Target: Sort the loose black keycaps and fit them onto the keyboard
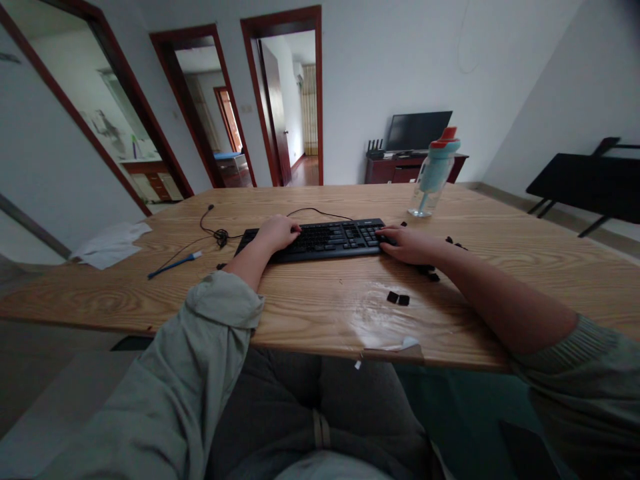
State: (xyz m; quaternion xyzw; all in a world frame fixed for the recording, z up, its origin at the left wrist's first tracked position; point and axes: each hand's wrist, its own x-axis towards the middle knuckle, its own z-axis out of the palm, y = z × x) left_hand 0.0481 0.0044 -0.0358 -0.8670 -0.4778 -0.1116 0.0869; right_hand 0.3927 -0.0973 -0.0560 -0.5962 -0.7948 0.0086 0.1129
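Note:
A black computer keyboard (327, 239) lies across the wooden table in front of me. My left hand (277, 233) is closed over its left part, the fingers curled together near the keys; the fingertips are partly hidden. At the other end, my right hand (403, 243) grips the right edge by the number pad, thumb toward the near side. Two loose black keycaps (399, 299) sit side by side near the table's front. More black keycaps (433, 275) lie below my right wrist, and others (456, 244) lie beyond my forearm.
A blue brush (175, 265) and the coiled black cable (220, 236) lie to the left. Further left is a crumpled white cloth (113, 243). A water bottle with a red lid (434, 173) stands at the back right. Clear tape covers part of the table's (310, 307) front edge.

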